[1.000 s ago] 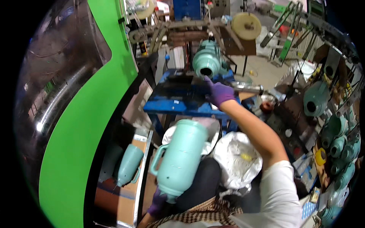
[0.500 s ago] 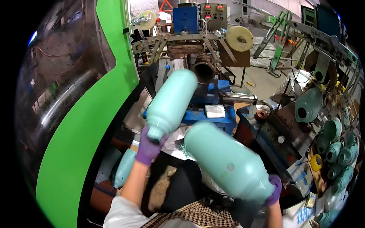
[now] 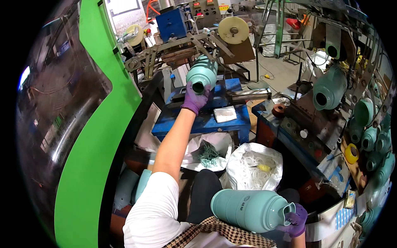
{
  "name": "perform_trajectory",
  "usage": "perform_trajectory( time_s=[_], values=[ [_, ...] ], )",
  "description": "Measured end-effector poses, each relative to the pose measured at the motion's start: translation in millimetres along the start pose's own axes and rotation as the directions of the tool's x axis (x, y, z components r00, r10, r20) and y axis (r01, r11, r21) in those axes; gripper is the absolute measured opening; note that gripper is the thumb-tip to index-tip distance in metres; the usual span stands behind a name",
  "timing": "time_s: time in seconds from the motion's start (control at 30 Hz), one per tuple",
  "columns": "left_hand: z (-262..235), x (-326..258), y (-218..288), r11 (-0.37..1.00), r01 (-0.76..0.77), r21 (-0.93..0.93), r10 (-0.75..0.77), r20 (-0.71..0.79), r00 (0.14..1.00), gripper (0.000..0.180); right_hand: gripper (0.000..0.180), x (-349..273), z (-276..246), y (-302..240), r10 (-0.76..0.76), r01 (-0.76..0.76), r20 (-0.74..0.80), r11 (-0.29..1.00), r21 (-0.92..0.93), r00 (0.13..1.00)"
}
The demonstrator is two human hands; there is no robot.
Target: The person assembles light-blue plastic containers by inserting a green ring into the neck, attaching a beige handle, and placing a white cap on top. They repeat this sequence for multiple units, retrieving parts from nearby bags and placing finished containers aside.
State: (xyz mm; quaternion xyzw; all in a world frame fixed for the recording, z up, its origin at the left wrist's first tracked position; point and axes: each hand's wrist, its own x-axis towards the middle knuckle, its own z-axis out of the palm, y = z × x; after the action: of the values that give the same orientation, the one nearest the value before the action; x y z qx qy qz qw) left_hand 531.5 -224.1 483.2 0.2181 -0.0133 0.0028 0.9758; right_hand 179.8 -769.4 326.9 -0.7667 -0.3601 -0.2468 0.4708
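Note:
My left hand (image 3: 196, 99), in a purple glove, reaches far forward and grips the neck of a teal flask shell (image 3: 202, 70). That shell's open mouth faces me, and its far end goes in under the machine's arms, where it is hidden. Low at the front, my right hand (image 3: 295, 220), also gloved in purple, is closed on the neck of a second teal flask shell (image 3: 244, 206). This one lies sideways across my lap, with dark printing on its side and its base to the left.
A blue machine bench (image 3: 165, 126) carries a white folded pad (image 3: 225, 114). Below it are a sack of teal scraps (image 3: 209, 156) and a white sack of pale rings (image 3: 252, 165). A green machine panel (image 3: 97, 136) stands left; several teal shells (image 3: 368, 138) and yellow tape (image 3: 351, 153) are right.
My left hand has carried its flask shell forward to the machine's round fixture. My right hand has lowered the other shell to my lap. The view has shifted.

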Motion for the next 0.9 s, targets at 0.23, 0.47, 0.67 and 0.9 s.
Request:
perform_trajectory(
  time_s=[0.23, 0.47, 0.67, 0.9],
  values=[
    [26, -81, -30, 0.335, -0.073, 0.940, 0.498, -0.110, 0.860, 0.081, 0.057, -11, -1, 13, 0.101, -0.104, -0.080, 0.994, -0.033, 0.992],
    [-15, -133, -32, -0.564, -0.153, 0.811, 0.576, 0.519, 0.631, 0.101, 0.056, 16, -1, 12, 0.009, -0.009, 0.015, 1.000, 0.010, 1.000],
    [59, -187, -95, -0.928, 0.243, 0.281, 0.361, 0.526, 0.770, 0.088, 0.054, 30, -4, -3, -0.009, 0.009, 0.026, 1.000, -0.012, 1.000],
    [51, -97, -48, -0.991, 0.132, -0.028, 0.077, 0.682, 0.727, 0.093, 0.054, 37, -6, -18, -0.035, 0.037, 0.071, 0.999, -0.026, 0.997]
  ],
)
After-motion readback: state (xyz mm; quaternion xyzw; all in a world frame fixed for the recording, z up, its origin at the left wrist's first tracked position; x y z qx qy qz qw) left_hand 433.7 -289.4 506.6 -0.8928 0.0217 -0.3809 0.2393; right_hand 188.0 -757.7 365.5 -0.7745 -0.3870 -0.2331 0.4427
